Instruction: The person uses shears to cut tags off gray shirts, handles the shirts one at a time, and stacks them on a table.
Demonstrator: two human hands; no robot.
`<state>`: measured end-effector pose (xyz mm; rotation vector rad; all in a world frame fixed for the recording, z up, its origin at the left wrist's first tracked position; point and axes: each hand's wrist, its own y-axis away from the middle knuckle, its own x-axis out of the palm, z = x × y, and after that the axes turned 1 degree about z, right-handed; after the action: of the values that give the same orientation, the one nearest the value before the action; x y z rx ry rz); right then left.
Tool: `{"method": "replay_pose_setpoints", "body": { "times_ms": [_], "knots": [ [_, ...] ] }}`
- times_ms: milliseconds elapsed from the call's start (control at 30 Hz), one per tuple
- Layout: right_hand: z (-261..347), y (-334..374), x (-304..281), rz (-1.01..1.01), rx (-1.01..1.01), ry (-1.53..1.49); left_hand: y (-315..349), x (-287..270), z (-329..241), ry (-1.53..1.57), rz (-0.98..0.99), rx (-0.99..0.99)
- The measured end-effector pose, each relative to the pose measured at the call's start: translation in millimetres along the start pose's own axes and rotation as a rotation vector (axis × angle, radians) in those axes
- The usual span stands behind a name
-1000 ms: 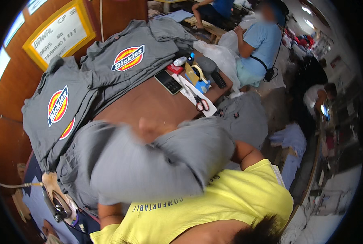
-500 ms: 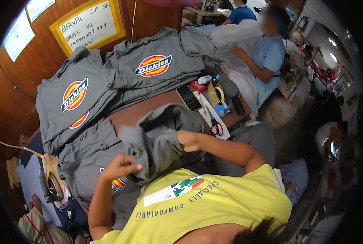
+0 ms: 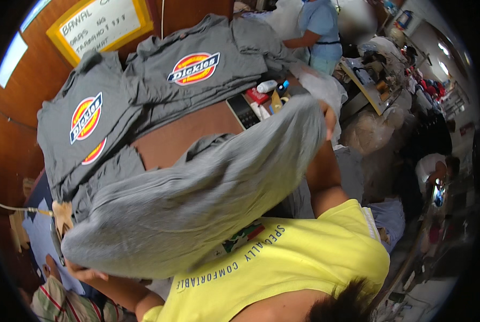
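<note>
Evenly tension the grey cloth [image 3: 207, 198], raised between the brown table [image 3: 170, 137] and the yellow top [image 3: 288, 268], with left hand [image 3: 87, 273] and right hand [image 3: 329, 119], both partly hidden, grasping opposite ends, preferably pulling gently outward to ease creases without twisting or overstretching.

Brown tabletop [image 3: 170, 134], grey shirts [image 3: 154, 72] (prints upward), dark device [image 3: 243, 111], white bottle [image 3: 266, 86], red box [image 3: 257, 95]
</note>
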<state>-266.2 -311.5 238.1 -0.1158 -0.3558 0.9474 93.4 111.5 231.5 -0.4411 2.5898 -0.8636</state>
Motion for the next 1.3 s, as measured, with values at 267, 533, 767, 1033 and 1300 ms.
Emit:
{"method": "replay_pose_setpoints", "body": {
  "times_ms": [267,533,767,1033,1300],
  "knots": [
    [-4,-173,-68,0.1,-0.021,-0.212,-203,-29,91,-0.31,-0.132,-0.326],
    [-136,-2,-53,0.079,-0.087,0.84,-7,36,167,-0.746,0.087,-0.348],
    [-195,160,-18,0.189,0.294,1.297,111,117,129,-0.723,0.103,-0.565],
    [-190,147,-67,-0.537,0.21,1.106,85,110,126,-0.626,0.067,-0.353],
    [-169,78,135,0.248,0.418,0.351,80,119,141,-0.639,0.163,-0.404]
  ]
}}
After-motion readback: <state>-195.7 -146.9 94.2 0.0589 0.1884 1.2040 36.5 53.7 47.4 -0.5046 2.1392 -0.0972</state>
